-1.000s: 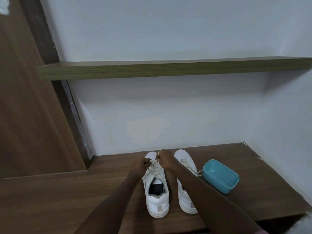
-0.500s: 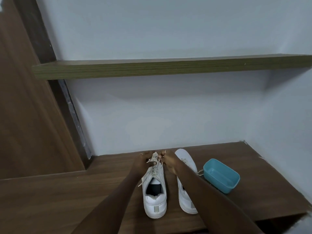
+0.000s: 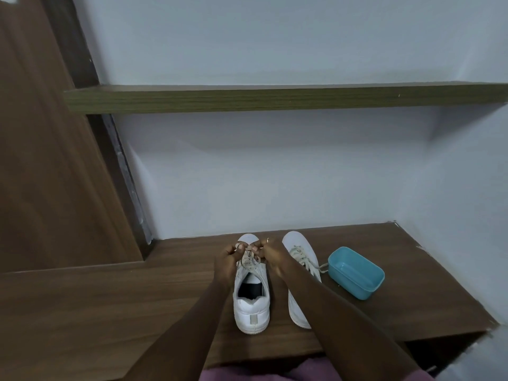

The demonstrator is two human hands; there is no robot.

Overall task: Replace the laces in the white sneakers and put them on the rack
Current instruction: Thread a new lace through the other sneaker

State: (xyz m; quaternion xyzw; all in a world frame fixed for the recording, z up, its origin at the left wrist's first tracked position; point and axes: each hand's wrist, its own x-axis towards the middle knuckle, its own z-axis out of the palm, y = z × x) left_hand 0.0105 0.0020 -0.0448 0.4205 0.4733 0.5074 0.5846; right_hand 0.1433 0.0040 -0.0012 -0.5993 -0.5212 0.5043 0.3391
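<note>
A dark wooden panel (image 3: pixel 41 149) filled the left side, and a long wooden shelf (image 3: pixel 275 97) ran across the pale wall above. On the lower wooden shelf (image 3: pixel 110 298), near its back edge, two white sneakers stood side by side, toes to the wall, apart from each other. The left hand (image 3: pixel 226 255) and the right hand (image 3: pixel 270 251) met over the toe end of the left sneaker (image 3: pixel 251 298) — each with fingertips pinched closed on its lace (image 3: pixel 248 261), which ran loosely criss-crossed down to the dark opening. A ring showed on a finger of the right hand. The right sneaker (image 3: pixel 298 259), partly hidden by the right forearm, was laced, a loose end trailing off its right side. Just beside it, toward the shelf's right edge, sat an open blue tub (image 3: pixel 356 272) — the lace end reached its near wall; whether they touched could not be told.
</note>
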